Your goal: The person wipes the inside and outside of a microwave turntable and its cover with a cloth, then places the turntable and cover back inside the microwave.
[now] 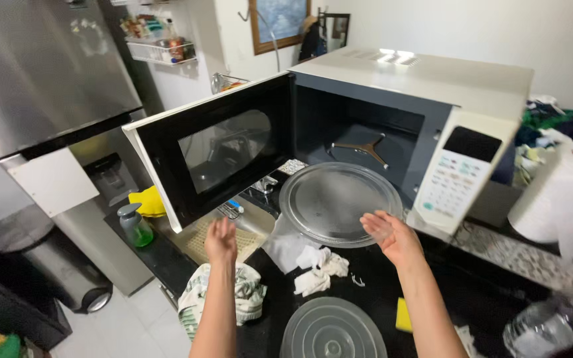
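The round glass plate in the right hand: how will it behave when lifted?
The glass turntable plate looks rigid, probably fragile and fairly heavy. Its smooth surface may be slippery, and the right hand holds only one edge, so it could tilt. The left hand is off it.

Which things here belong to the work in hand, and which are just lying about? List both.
In hand:
right hand holding the glass turntable plate
open microwave with its roller ring
left hand, open, holding nothing

Lying about:
plastic cover
crumpled paper towels
paper towel roll
soap bottle
patterned cloth
yellow sponge
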